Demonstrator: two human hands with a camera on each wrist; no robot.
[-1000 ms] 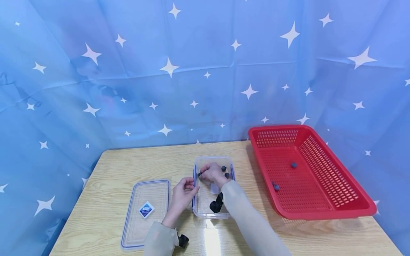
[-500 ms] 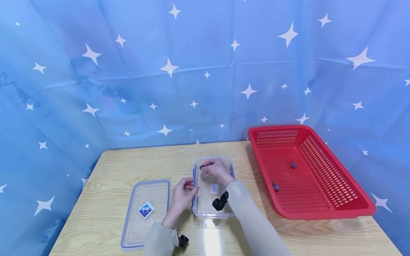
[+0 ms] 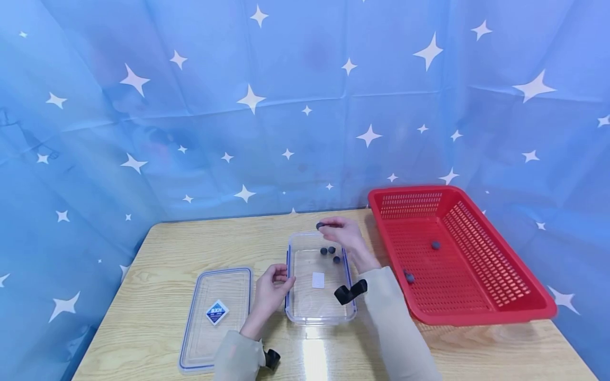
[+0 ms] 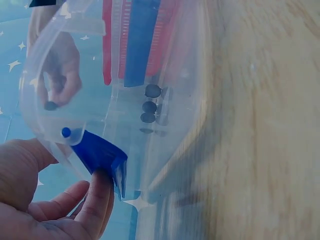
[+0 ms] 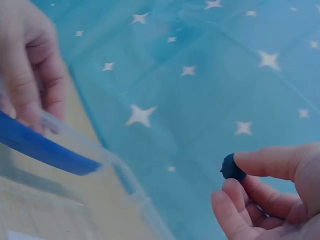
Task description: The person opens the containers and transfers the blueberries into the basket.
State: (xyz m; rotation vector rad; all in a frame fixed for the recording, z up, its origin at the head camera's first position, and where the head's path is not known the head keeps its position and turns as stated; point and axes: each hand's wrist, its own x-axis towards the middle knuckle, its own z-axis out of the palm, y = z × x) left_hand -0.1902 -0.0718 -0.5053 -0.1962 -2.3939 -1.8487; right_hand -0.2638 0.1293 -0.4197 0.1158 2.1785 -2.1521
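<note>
A clear lidless plastic box (image 3: 310, 304) with blue side latches stands mid-table. Inside it, toward the back right, lie several dark blueberries (image 3: 331, 250). My left hand (image 3: 271, 291) holds the box's left wall, thumb over the rim and fingers against the blue latch (image 4: 102, 157). Above the box's back rim, my right hand (image 3: 344, 233) pinches one blueberry (image 5: 232, 167) between thumb and fingertips. The small crown of that berry shows in the right wrist view.
A red slotted basket (image 3: 476, 319) stands at the right with a few blueberries (image 3: 436, 245) in it. The clear blue-edged lid (image 3: 216, 338) lies flat at the left. A blue starry curtain (image 3: 305, 106) hangs behind the table.
My right hand has risen from the left part of the box and moved back and right, carrying the blueberry above the rim. My left hand stays on the box wall.
</note>
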